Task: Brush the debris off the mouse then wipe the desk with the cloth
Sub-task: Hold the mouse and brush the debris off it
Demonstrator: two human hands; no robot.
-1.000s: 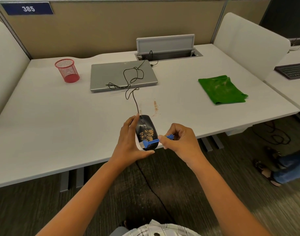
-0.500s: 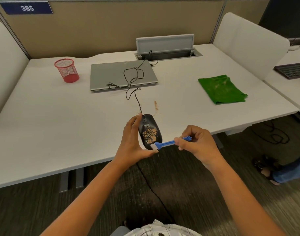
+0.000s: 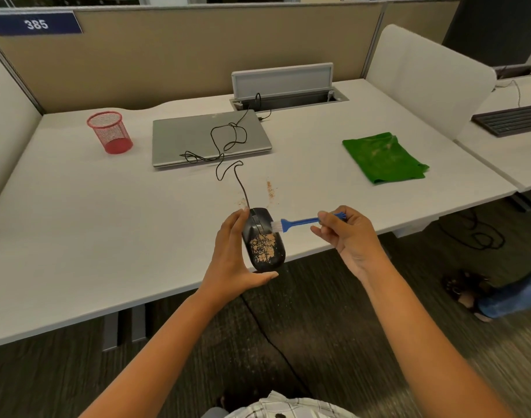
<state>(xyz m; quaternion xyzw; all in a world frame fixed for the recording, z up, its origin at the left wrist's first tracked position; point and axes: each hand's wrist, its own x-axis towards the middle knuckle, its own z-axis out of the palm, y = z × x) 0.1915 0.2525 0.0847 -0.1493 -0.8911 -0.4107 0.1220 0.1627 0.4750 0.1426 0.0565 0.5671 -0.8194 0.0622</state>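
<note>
While the right hand [image 3: 350, 236] pinches the blue brush [image 3: 300, 222] by its handle, the white bristles point toward the left hand [image 3: 232, 260] and touch the far upper side of the black mouse [image 3: 262, 239], just above the patch of tan debris [image 3: 262, 245]. That left hand is closed around the mouse's left flank and tail, holding it tilted over the near edge of the counter [image 3: 107, 230]. The mouse's long axis runs away from the person, so the brush lies across it, and a stroke toward the body would likely carry crumbs along the back and off over the floor. Beyond the hands, more crumbs [image 3: 270, 190] lie beside the cord [image 3: 228, 146]. Farther right of the brush hand, well apart, lies the green cloth [image 3: 383, 156] with open room around it.
</note>
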